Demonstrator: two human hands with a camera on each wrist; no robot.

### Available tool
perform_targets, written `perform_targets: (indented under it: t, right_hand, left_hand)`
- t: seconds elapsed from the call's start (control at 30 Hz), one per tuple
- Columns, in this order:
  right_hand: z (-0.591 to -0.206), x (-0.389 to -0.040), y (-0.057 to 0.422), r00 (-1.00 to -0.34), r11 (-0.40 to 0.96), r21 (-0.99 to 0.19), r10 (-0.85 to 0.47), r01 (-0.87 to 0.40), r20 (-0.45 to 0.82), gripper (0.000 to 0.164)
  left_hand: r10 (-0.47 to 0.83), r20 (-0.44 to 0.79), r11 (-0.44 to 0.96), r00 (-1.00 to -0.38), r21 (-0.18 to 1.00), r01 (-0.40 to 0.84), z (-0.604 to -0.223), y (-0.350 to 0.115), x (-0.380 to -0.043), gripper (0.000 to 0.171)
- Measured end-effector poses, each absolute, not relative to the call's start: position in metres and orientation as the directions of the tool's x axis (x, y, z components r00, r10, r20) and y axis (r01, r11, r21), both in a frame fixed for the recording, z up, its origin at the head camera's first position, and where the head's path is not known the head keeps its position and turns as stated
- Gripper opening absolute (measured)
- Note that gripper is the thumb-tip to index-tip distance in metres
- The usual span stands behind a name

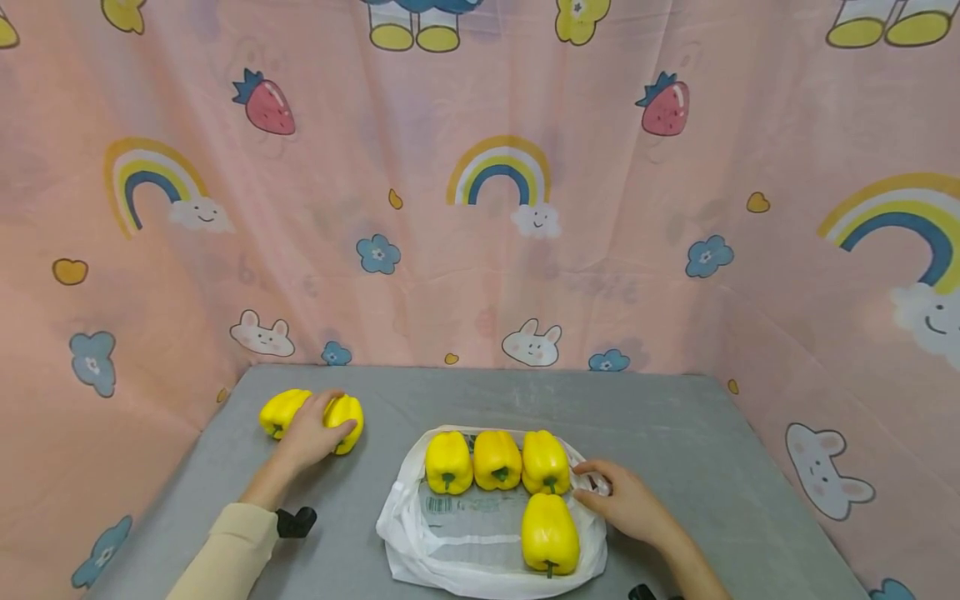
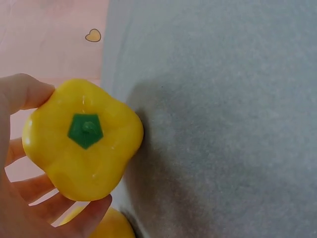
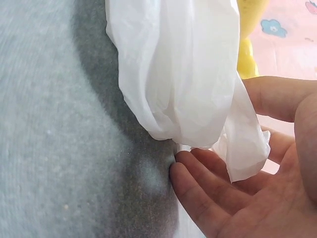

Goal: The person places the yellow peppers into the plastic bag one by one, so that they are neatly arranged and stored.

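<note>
On the left of the table, my left hand (image 1: 306,437) grips a yellow bell pepper (image 1: 347,423). In the left wrist view that bell pepper (image 2: 91,166) shows its green stem, with thumb and fingers around its side. Another yellow pepper (image 1: 283,410) lies just left of it, partly behind the hand. A white plastic bag (image 1: 405,533) lies spread at the centre, with several yellow peppers (image 1: 497,460) on it. My right hand (image 1: 630,504) is at the bag's right edge. Its fingers and thumb are apart around a loose white flap (image 3: 245,144), touching the bag without a visible pinch.
The grey tabletop (image 1: 645,408) surrounds the bag. Behind and along both sides hangs a pink patterned curtain (image 1: 322,167). Three peppers form a row on the bag's far side, and one pepper (image 1: 550,533) lies at its near right.
</note>
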State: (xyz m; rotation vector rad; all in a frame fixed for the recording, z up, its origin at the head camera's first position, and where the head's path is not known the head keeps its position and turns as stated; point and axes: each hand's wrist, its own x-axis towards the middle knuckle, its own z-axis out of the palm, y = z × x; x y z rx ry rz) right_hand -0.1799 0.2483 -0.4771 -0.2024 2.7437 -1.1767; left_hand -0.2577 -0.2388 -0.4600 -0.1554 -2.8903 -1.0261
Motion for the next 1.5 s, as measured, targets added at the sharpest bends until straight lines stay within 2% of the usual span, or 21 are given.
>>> perform_targets:
  t: [0.53, 1.1, 1.5]
  right_hand:
    - [-0.478, -0.182, 0.249, -0.980, 0.684, -0.726, -0.181, -0.068, -0.080, 0.037]
    - [-0.476, -0.182, 0.248, -0.979, 0.697, -0.714, -0.184, -0.071, -0.082, 0.038]
    - [-0.478, -0.181, 0.248, -0.979, 0.696, -0.714, -0.190, -0.079, -0.077, 0.036]
  left_hand:
    - [0.112, 0.180, 0.742, -0.977, 0.639, 0.203, -0.452, -0.234, -0.249, 0.059]
    - [0.144, 0.207, 0.733, -0.968, 0.635, 0.245, -0.443, -0.208, -0.241, 0.059]
    - [0.158, 0.279, 0.698, -0.947, 0.647, 0.307, -0.434, -0.190, -0.231, 0.059]
